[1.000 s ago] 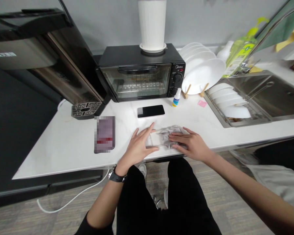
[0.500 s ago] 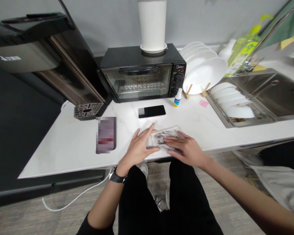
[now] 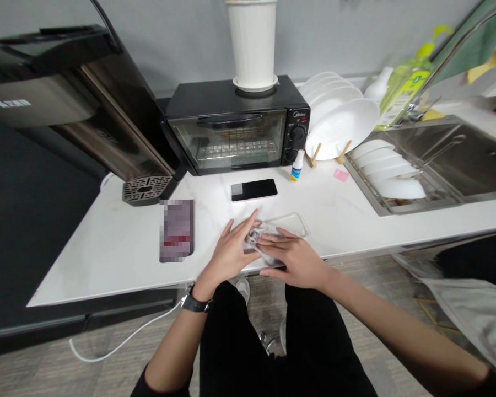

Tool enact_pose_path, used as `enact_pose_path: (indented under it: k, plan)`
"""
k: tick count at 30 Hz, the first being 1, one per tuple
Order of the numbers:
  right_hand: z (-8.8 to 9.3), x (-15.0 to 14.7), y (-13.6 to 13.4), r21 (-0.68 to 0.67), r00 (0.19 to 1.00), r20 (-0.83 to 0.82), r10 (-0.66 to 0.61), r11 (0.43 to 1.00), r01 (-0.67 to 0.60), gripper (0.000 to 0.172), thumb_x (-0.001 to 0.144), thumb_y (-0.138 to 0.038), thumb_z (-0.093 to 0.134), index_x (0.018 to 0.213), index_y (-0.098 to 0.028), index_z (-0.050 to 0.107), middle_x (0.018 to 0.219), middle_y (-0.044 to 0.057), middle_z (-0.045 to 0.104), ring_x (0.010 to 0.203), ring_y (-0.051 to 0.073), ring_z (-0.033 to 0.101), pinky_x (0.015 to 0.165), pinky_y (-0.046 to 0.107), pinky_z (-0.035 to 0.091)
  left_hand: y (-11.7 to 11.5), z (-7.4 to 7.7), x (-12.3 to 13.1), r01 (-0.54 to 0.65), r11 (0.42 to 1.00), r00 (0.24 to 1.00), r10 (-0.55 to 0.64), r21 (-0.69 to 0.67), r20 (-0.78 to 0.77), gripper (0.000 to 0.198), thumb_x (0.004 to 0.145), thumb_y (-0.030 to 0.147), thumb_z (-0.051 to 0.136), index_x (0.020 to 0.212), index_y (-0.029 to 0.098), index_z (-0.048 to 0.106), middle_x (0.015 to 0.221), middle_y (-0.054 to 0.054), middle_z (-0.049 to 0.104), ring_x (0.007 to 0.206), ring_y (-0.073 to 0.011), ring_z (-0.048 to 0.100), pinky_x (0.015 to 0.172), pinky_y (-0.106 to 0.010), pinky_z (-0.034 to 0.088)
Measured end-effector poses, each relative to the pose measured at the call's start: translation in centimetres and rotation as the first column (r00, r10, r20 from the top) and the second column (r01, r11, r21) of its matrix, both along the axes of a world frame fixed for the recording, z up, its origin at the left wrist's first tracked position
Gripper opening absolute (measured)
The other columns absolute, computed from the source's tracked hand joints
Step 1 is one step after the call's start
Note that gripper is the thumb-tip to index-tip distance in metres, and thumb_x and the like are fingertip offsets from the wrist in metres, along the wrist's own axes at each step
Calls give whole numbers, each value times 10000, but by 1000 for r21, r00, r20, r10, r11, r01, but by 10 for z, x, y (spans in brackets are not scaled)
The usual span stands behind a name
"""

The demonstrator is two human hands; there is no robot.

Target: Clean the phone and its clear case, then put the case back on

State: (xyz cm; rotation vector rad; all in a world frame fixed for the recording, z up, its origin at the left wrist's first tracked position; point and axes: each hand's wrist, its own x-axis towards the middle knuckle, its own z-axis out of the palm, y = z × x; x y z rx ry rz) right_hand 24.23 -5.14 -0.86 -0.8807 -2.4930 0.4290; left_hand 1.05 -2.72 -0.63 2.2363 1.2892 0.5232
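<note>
A clear phone case (image 3: 301, 221) lies on the white counter near its front edge. My left hand (image 3: 230, 248), with a dark-strapped watch on the wrist, grips the case's left end between thumb and fingers. Under the fingers of my right hand (image 3: 300, 258) is a crumpled greyish-white cloth (image 3: 254, 237), pressed against the left part of the case. Both hands hide much of the cloth and case. Just beyond them a black-screened phone (image 3: 254, 189) lies flat. A small white spray bottle (image 3: 297, 166) with a blue and yellow label stands behind it.
A toaster oven (image 3: 235, 140) with a white pot (image 3: 254, 44) on top stands at the back. To its right are racked white plates (image 3: 343, 127) and a sink (image 3: 467, 160) with bowls. A drinks machine (image 3: 144, 190) and a pixelated flat object (image 3: 177, 231) are at left.
My right hand has slid left with the cloth, toward my left hand, uncovering the right end of the phone case. My left hand stays at the case's left end.
</note>
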Motion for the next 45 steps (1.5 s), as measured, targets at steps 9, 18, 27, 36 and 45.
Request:
enact_pose_path:
  k: [9,18,27,36,45]
  plan:
    - [2,77,16,153,971,116,-207,970,189,407,1065,-410,579,1425,-238,657,1362,97,740,1272,285,708,1248,600,379,1,2,2,0,1000,1000,-1,-20,-20,1062,902,396,777,1687,401,61,1578,-49,576,1493,-261,507,1318,-565,85]
    - [-1,-7,-1,5,1000,11,-25,1000,25,646,1014,-619,591,1470,-161,603,1470,155,657,1409,295,602,1270,562,362,0,2,0,-11,1000,1000,11,-20,-12,1090,872,252,748,1697,380,48,1602,-50,549,1503,-232,495,1328,-505,120]
    - [5,68,11,155,953,135,-272,956,251,471,1071,-465,556,1438,-181,633,1404,150,707,1294,317,691,1275,646,293,1,1,2,-7,1000,1000,7,-9,-4,1060,894,406,784,1688,402,82,1577,-44,581,1505,-254,493,1320,-547,100]
    - [-1,-9,-2,3,1000,9,-25,1000,25,614,1015,-587,617,1462,-166,611,1467,153,658,1419,297,592,1280,572,331,0,2,-2,11,1000,1000,-11,-25,-4,1018,911,312,739,1695,369,92,1642,-60,504,1517,-240,479,1329,-505,106]
    - [5,68,12,173,964,172,-201,970,172,490,1067,-454,571,1462,-169,621,1420,150,694,1310,309,681,1261,601,352,0,1,1,15,999,1000,-15,-32,2,1069,897,390,795,1683,431,71,1602,-20,556,1515,-240,480,1326,-531,62]
